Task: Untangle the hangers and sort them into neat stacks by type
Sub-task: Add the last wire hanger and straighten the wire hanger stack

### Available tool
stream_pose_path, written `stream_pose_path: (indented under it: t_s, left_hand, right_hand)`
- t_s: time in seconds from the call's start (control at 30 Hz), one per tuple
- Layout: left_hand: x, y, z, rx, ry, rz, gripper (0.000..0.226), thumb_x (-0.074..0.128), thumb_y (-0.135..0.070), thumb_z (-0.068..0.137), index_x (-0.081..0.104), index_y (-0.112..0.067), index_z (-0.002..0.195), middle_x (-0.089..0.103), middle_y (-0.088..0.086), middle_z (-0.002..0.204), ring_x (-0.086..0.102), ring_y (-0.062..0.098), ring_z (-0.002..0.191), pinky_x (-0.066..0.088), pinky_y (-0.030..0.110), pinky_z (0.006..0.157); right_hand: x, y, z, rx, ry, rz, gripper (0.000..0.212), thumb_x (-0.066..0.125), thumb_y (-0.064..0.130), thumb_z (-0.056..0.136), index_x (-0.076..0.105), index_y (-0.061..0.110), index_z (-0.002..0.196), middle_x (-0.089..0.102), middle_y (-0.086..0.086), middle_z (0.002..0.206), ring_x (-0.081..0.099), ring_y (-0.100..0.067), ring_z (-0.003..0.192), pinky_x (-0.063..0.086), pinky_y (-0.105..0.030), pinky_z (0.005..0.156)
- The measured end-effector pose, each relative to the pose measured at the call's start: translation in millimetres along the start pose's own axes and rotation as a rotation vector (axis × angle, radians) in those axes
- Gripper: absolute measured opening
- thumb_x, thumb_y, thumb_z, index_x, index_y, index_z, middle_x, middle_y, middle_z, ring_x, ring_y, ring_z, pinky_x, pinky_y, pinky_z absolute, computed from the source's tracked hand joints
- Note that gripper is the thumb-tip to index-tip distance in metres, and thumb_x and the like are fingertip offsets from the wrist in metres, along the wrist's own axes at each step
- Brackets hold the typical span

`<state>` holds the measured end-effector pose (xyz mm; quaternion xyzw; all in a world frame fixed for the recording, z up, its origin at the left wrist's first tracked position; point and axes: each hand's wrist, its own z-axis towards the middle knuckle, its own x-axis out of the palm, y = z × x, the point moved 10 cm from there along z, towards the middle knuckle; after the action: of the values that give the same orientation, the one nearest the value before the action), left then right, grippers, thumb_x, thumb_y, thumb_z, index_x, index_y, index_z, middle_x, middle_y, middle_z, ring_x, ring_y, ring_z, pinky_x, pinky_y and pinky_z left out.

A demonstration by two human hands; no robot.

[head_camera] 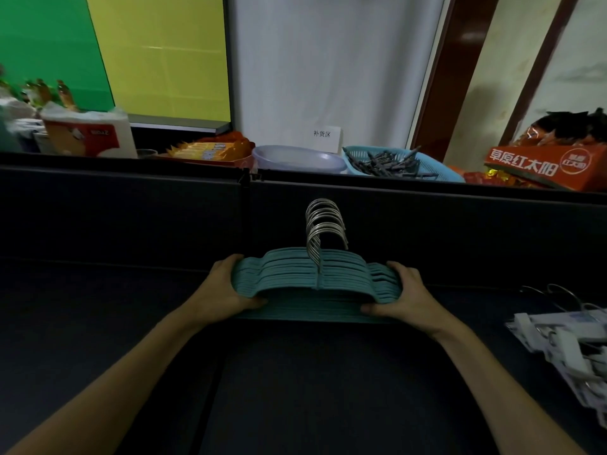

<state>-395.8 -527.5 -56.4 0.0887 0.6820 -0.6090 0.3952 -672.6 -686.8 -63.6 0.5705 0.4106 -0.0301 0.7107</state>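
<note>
**Teal stack may slide apart**

Your left hand [226,290] and right hand [399,295] clamp curled fingers on both ends of the teal hangers [312,277], mid-table near the dark partition [131,208]. If one hand loosens first, they may fan out and the hooks [323,224] tangle.

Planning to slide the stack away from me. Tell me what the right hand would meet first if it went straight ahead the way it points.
Probably the dark partition panel behind the teal hangers. The right hand, gripping the stack's right end, points forward and slightly inward; no object shows in between, though depth is unclear.
</note>
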Motion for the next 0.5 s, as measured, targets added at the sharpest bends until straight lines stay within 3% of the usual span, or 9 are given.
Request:
stream_pose_path:
  t_s: [0.13,0.27,0.4,0.5]
  left_hand:
    - [0,-1,-2,-0.015,0.012,-0.039,0.091,0.085,-0.035,0.066,0.034,-0.019,0.139,0.044,-0.006,0.122,0.049,0.004,0.102,0.040,0.016,0.078]
    - [-5,-5,-9,-0.038,-0.013,-0.060,0.089,0.085,-0.040,0.064,0.040,-0.019,0.138,0.050,-0.005,0.120,0.052,0.008,0.102,0.043,0.019,0.079]
    - [-21,-29,-16,-0.012,-0.044,-0.073,0.083,0.083,-0.039,0.068,0.043,-0.018,0.138,0.050,-0.006,0.114,0.051,0.001,0.089,0.038,0.010,0.066]
    - [-28,-44,-23,-0.028,0.011,-0.097,0.074,0.080,-0.044,0.069,0.051,-0.020,0.134,0.054,-0.006,0.113,0.053,0.000,0.089,0.038,0.012,0.067]
  right_hand:
    - [-2,2,-4,0.004,-0.025,0.005,0.100,0.090,0.029,0.059,0.034,0.013,0.140,0.030,0.000,0.127,0.041,-0.014,0.117,0.037,-0.021,0.095]
    - [-6,9,-17,0.022,-0.038,0.156,0.084,0.089,0.019,0.060,0.043,0.011,0.130,0.051,-0.001,0.121,0.056,-0.010,0.102,0.048,-0.015,0.075]
    - [-31,27,-31,0.004,-0.133,0.243,0.086,0.089,0.017,0.058,0.046,0.010,0.133,0.059,0.001,0.111,0.061,-0.012,0.097,0.050,-0.021,0.077]
    - [-49,45,-45,0.025,-0.116,0.266,0.089,0.089,0.019,0.058,0.045,0.017,0.135,0.056,-0.001,0.115,0.059,-0.013,0.099,0.046,-0.021,0.076]
